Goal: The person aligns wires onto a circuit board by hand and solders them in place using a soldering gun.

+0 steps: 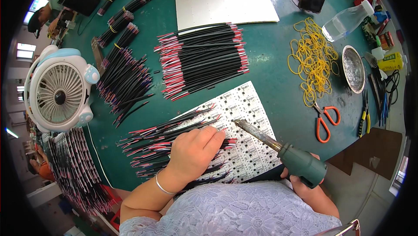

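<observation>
My left hand (193, 151) presses down on a black wire with red and white ends, on a white circuit panel (248, 105) dotted with small parts. A row of such wires (152, 142) fans out to the left of the hand. My right hand (305, 183) grips the green handle of a soldering iron (278, 146). Its metal tip reaches up and left to the panel, close to my left fingertips. A silver bangle circles my left wrist.
A big pile of cut wires (202, 59) lies behind the panel, with tied bundles (124, 79) to its left. A small fan (58, 90) stands at the left. Yellow rubber bands (313, 59), orange scissors (326, 120), a metal dish (352, 68), pliers and a plastic bottle (348, 20) lie at the right.
</observation>
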`<state>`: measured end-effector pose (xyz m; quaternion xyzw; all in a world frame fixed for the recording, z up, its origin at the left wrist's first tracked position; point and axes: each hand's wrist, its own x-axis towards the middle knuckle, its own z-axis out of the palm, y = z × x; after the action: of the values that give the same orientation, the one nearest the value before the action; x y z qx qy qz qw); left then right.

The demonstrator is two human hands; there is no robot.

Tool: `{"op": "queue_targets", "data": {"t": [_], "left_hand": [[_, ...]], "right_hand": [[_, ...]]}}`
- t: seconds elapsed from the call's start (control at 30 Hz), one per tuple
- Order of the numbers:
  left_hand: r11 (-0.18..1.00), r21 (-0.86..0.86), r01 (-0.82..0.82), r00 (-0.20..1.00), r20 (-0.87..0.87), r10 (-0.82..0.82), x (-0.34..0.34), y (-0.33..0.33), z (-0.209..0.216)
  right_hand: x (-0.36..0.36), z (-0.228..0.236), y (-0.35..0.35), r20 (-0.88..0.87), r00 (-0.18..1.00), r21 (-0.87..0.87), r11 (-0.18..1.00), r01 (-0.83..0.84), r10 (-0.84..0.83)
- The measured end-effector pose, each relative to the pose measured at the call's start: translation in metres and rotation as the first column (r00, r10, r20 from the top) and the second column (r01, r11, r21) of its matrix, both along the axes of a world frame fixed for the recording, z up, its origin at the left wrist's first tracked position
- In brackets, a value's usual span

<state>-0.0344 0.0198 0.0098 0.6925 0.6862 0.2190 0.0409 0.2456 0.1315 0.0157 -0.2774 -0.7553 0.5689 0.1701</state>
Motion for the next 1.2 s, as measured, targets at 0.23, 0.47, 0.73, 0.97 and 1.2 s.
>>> {"op": "queue_targets", "data": {"t": [0.23,0.47,0.73,0.97,1.2], "left_hand": [[1.000,-0.004,-0.026,1.000,0.010,0.026,0.000,0.002,-0.003],[0.999,-0.029,-0.027,0.999,0.022,0.028,0.000,0.003,-0.003],[0.999,-0.031,-0.039,0.999,0.033,0.040,0.001,0.003,-0.004],[0.998,-0.042,-0.043,0.999,0.030,0.045,0.002,0.003,-0.005],[0.997,-0.067,-0.035,0.999,0.011,0.036,0.001,0.003,-0.002]], "right_hand": [[0.005,-0.005,-0.007,0.205,0.979,0.258,0.965,-0.054,0.000],[-0.002,-0.004,-0.002,0.137,0.990,0.175,0.983,-0.060,0.036],[-0.008,-0.004,0.001,0.085,0.993,0.198,0.975,-0.103,0.087],[-0.010,-0.001,0.005,0.093,0.987,0.206,0.967,-0.150,0.134],[-0.004,0.002,-0.003,0.123,0.991,0.116,0.991,-0.066,0.052]]}}
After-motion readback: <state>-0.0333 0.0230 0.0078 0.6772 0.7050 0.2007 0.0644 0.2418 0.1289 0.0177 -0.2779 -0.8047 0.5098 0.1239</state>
